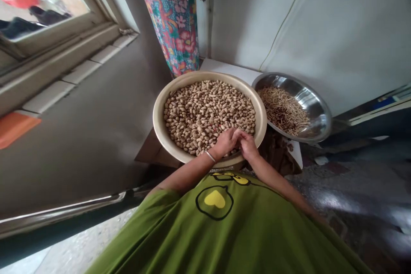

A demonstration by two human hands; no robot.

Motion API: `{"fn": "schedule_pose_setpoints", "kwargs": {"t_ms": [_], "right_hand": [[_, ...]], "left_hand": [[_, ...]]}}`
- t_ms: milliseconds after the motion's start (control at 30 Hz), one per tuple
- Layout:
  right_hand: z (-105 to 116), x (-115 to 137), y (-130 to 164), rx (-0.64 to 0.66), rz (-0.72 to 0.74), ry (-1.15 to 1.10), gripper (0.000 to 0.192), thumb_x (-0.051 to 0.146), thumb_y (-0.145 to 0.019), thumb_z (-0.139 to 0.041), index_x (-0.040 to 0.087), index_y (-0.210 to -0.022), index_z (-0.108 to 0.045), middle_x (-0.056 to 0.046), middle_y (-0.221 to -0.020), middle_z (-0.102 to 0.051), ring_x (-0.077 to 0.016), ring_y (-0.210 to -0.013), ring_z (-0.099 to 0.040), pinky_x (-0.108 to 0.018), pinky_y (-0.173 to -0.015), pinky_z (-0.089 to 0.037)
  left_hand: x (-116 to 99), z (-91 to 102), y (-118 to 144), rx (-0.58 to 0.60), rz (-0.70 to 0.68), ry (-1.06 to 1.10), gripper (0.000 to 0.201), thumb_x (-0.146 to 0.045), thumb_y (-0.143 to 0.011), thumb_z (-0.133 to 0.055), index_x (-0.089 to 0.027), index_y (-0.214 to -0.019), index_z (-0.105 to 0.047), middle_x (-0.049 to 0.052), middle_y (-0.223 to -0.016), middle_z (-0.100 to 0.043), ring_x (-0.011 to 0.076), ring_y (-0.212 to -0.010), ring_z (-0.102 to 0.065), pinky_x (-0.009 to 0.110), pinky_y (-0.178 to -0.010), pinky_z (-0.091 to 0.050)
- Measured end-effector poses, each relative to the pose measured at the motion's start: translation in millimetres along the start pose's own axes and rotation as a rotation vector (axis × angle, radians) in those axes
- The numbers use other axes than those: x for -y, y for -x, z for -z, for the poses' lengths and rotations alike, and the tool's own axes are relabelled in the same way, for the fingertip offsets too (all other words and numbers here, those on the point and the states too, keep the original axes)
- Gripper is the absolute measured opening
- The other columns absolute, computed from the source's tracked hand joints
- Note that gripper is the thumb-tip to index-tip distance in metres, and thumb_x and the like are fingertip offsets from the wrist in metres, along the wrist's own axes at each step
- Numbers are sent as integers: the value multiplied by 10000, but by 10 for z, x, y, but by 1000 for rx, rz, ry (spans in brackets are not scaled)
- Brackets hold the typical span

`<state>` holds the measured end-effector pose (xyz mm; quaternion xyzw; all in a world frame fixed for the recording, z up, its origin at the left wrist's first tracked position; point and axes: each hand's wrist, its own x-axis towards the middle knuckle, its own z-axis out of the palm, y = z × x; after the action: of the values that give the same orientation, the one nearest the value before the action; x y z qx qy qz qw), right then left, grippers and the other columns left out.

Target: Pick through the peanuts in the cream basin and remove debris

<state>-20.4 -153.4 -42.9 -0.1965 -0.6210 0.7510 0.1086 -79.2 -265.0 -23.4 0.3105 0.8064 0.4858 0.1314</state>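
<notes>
Resting together over the near edge of a wide cream basin [159, 111], both hands meet fingertip to fingertip above a heap of unshelled peanuts [205, 109]. The left hand [225, 141], with a thin silver bangle [210, 156] at its wrist, curls its fingers inward, and the right hand [248, 142] presses in against it from the other side. They seem to pinch something small between them, perhaps a single peanut, but the fingers hide it, so I cannot tell what either hand grips. The peanuts fill the basin nearly to the rim. Just to the right of the basin, touching or almost touching it, a steel bowl [313, 102] sits tilted and holds a pile of brownish husks [282, 109]. A flowered curtain [176, 13] hangs behind the basin, and a green shirt [224, 227] fills the foreground.
</notes>
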Motion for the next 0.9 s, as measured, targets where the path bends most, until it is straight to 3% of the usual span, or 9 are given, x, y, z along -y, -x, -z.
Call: {"fn": "schedule_pose_setpoints", "kwargs": {"t_ms": [133,300,533,733,900], "right_hand": [[-32,62,7,7,-89,-77,432,506,-580,-831,181,-779,-630,-25,-781,-684,-192,-777,-662,-295,-675,-555],[-14,87,21,32,-111,-131,487,513,-563,-864,181,-847,-651,-28,-791,-700,-198,-748,-681,-312,-643,-577],[36,50,22,44,-109,-139,517,527,-545,-881,176,-855,-663,-34,-757,-697,-194,-672,-672,-320,-618,-578],[48,44,15,21,-79,-80,491,549,-615,-840,172,-884,-680,-28,-759,-693,-137,-588,-611,-284,-588,-559],[58,69,-7,-69,-15,125,435,492,-667,-795,156,-935,-732,-23,-752,-696,-114,-546,-577,-226,-482,-473]], "left_hand": [[38,-18,-51,-44,73,204,319,-314,-998,-403,-164,-776,-576,28,-769,-593,153,-751,-526,256,-754,-424],[26,-48,-79,-58,178,486,234,-208,-898,-402,-138,-839,-617,41,-828,-632,157,-809,-561,258,-795,-449],[-39,0,-97,-35,217,498,218,-176,-854,-423,-139,-765,-618,34,-799,-633,150,-811,-556,248,-801,-451],[-31,-4,-71,-37,263,568,183,-132,-805,-411,-149,-701,-560,14,-690,-559,132,-696,-508,236,-674,-427],[-3,-57,-44,70,398,775,121,-116,-748,-413,-173,-719,-516,-15,-575,-468,109,-482,-400,236,-470,-269]]}}
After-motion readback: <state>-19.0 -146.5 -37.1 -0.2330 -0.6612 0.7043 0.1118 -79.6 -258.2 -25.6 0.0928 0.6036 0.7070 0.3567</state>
